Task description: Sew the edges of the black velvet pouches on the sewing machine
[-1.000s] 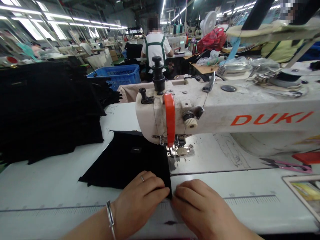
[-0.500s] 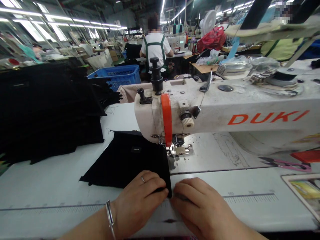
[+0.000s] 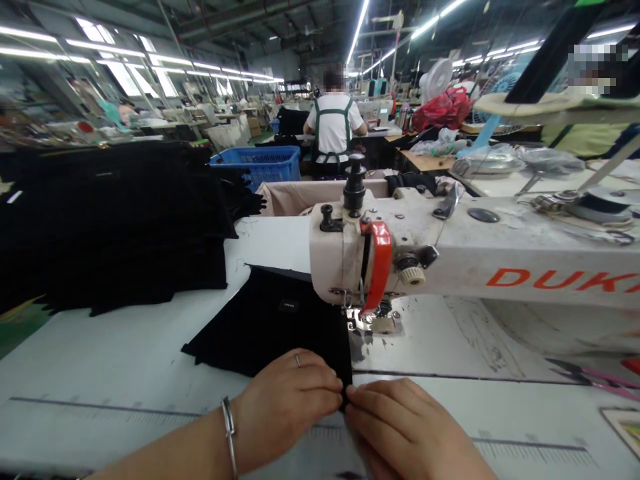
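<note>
A flat piece of black fabric (image 3: 260, 327) with a small dark label (image 3: 289, 305) lies on the white machine table, its right edge beside the presser foot (image 3: 373, 323) of a sewing machine (image 3: 345, 257). Wearing a ring and a bracelet, my left hand (image 3: 295, 403) has its curled fingers closed at the fabric's near right corner. From the other side, my right hand (image 3: 400, 420) meets that corner with its fingertips pressed together on the edge. The two hands almost touch, and the thumbs are mostly hidden.
Stacked black fabric pieces (image 3: 125, 227) fill the table's left side, with a blue crate (image 3: 255, 163) behind. Pink-handled thread snips (image 3: 600, 379) lie at the right. A printed ruler scale (image 3: 540, 450) runs along the front. Beyond the machine, a person (image 3: 333, 123) sits facing away.
The view has shifted, so the machine appears farther right and lower. My right hand's fingertips have closed in on the fabric corner beside my left hand. The fabric stays by the presser foot.
</note>
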The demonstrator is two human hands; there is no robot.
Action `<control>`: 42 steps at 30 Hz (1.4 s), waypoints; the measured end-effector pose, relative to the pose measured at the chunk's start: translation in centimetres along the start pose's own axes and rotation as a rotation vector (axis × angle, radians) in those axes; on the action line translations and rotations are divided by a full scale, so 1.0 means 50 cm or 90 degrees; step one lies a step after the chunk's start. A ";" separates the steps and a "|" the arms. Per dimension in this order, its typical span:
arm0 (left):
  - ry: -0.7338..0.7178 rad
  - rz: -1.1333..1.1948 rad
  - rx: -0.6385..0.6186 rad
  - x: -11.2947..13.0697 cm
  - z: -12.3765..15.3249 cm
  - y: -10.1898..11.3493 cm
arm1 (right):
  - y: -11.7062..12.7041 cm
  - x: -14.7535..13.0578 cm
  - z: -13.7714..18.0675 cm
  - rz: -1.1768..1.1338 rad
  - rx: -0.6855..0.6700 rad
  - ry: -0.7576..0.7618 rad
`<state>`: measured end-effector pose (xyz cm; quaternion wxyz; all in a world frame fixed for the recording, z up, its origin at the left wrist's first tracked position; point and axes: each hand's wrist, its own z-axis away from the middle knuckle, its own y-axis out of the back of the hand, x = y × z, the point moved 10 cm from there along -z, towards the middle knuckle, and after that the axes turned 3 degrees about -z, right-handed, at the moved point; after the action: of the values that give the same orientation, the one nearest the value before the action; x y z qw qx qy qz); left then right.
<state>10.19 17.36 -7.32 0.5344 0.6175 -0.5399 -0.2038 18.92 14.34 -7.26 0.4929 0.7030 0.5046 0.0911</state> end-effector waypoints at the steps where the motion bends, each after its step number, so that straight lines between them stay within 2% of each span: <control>1: -0.007 -0.005 0.007 -0.002 -0.003 0.004 | -0.001 0.003 -0.004 -0.008 -0.009 -0.004; 6: -0.023 -0.035 0.046 -0.024 -0.021 0.026 | 0.003 0.024 -0.031 -0.017 -0.054 -0.060; 12: 0.015 -0.019 0.040 -0.077 -0.038 0.021 | 0.000 0.056 -0.064 -0.006 -0.123 -0.111; 17: 0.041 -0.023 0.049 -0.118 -0.051 0.019 | 0.001 0.086 -0.074 -0.004 -0.106 -0.124; 26: 0.095 -0.038 0.069 -0.183 -0.073 0.027 | -0.008 0.107 -0.071 0.050 -0.077 -0.137; 34: 0.105 -0.040 0.093 -0.190 -0.097 0.051 | -0.011 0.109 -0.070 0.052 -0.047 -0.139; 42: 0.120 -0.050 0.067 -0.200 -0.099 0.042 | -0.020 0.118 -0.069 0.048 -0.067 -0.145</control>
<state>10.01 28.68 -7.03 0.5412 0.6819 -0.4727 -0.1367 18.94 21.13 -8.49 0.5795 0.7003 0.4131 0.0559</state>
